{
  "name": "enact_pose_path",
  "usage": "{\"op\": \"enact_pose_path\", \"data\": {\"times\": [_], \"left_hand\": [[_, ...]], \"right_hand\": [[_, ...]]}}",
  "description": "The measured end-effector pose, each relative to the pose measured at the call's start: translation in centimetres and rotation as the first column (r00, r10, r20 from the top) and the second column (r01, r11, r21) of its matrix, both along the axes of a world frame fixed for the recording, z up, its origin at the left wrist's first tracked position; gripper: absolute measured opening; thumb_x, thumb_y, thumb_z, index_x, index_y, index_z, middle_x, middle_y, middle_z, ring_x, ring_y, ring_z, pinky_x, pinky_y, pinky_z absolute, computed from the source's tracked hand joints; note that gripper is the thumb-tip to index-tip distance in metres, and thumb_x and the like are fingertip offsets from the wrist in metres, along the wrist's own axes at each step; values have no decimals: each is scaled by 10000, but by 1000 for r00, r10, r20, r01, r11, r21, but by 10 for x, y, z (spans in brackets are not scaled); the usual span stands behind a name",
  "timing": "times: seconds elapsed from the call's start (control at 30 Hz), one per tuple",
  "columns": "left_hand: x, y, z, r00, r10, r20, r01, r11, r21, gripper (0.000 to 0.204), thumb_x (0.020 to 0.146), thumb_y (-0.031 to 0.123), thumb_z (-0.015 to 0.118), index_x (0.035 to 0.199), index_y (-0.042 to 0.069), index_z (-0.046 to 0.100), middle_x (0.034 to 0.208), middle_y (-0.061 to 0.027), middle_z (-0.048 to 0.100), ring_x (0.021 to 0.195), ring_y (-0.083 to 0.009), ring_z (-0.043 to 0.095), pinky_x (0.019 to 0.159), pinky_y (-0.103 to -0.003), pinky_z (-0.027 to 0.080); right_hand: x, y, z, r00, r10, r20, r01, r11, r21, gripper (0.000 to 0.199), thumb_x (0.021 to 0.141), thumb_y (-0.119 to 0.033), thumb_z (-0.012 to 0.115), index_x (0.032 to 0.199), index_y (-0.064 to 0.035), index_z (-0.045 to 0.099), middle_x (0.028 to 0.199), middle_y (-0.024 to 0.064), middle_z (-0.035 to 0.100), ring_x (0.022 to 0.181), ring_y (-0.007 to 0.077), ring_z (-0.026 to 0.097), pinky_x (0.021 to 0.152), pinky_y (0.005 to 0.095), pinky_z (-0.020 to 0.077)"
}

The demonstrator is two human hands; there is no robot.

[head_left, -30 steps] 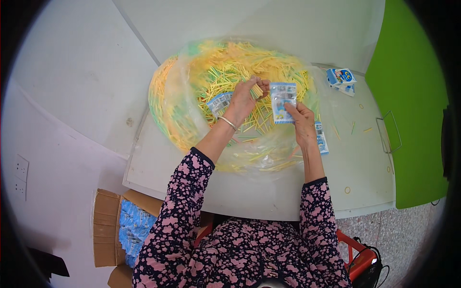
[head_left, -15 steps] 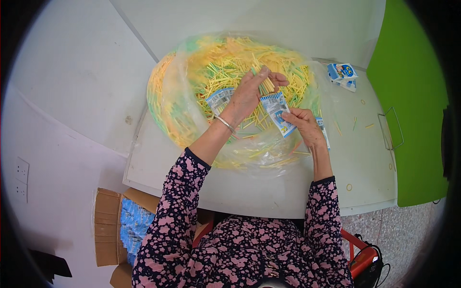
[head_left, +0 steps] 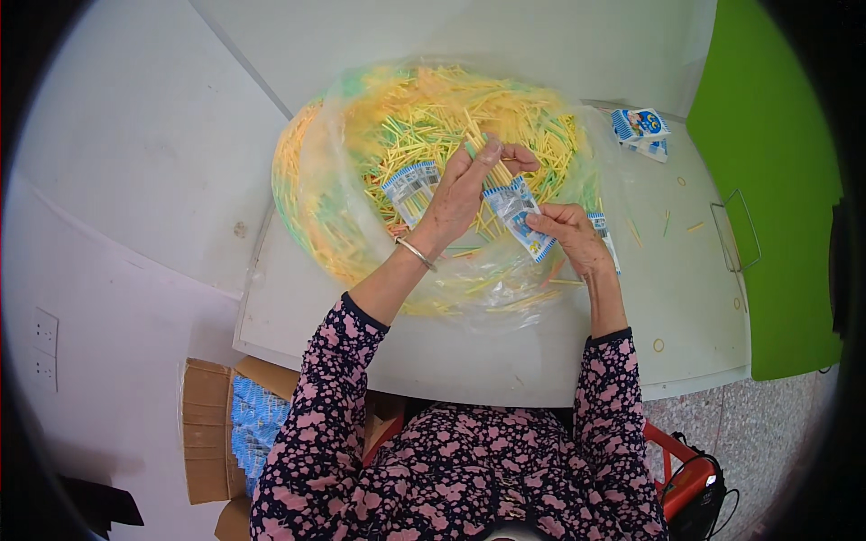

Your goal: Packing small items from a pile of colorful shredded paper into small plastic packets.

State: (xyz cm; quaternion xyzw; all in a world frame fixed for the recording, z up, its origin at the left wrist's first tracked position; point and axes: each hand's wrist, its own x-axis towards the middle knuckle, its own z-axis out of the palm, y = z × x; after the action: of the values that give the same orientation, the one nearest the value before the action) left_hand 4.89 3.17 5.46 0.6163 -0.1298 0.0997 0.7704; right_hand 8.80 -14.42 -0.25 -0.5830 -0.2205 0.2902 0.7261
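My left hand [head_left: 467,185] is closed round a small bundle of thin yellow and green sticks [head_left: 487,160]. The bundle's lower ends meet the top of a small blue-and-white packet [head_left: 519,216]; how far they reach inside I cannot tell. My right hand [head_left: 570,234] pinches that packet by its side, thumb on the front. Both hands are above a large clear plastic bag [head_left: 311,180] filled with loose yellow, green and orange sticks [head_left: 419,126]. Beside my left wrist, similar packets [head_left: 410,191] lie on the sticks. Another packet [head_left: 603,236] is partly hidden behind my right hand.
The bag rests on a white table [head_left: 451,365]. Two packets [head_left: 642,126] lie at the back right, near loose sticks [head_left: 667,221] and a rubber band [head_left: 658,345]. An open cardboard box [head_left: 207,433] of blue packets stands lower left. A green panel [head_left: 767,198] borders the right.
My left hand has come down slightly with the sticks, nearer the packet's top. My right hand still holds the packet in about the same place. The whole view has shifted a little.
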Motion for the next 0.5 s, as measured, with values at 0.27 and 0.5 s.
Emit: {"op": "enact_pose_path", "data": {"times": [0.27, 0.5], "left_hand": [[-8, 2, -7, 997, -3, -74, 21, 973, 231, 441, 942, 405, 419, 936, -6, 579, 955, -90, 616, 917, -150, 539, 845, -293, 420], [-2, 9, -15, 989, -87, -122, 93, 995, 42, 289, 942, 305, 459, 951, 29, 541, 978, -99, 598, 937, -166, 557, 824, -294, 461]], "right_hand": [[2, 0, -4, 996, 54, 66, -50, 997, -63, 194, 822, -169, 650, 937, -14, 676, 800, -7, 651, 737, 45, 553, 702, 202, 424], [0, 3, -6, 999, 16, 40, -16, 1000, -16, 179, 827, -165, 644, 927, -19, 672, 802, -20, 638, 728, 37, 537, 690, 199, 416]]}}
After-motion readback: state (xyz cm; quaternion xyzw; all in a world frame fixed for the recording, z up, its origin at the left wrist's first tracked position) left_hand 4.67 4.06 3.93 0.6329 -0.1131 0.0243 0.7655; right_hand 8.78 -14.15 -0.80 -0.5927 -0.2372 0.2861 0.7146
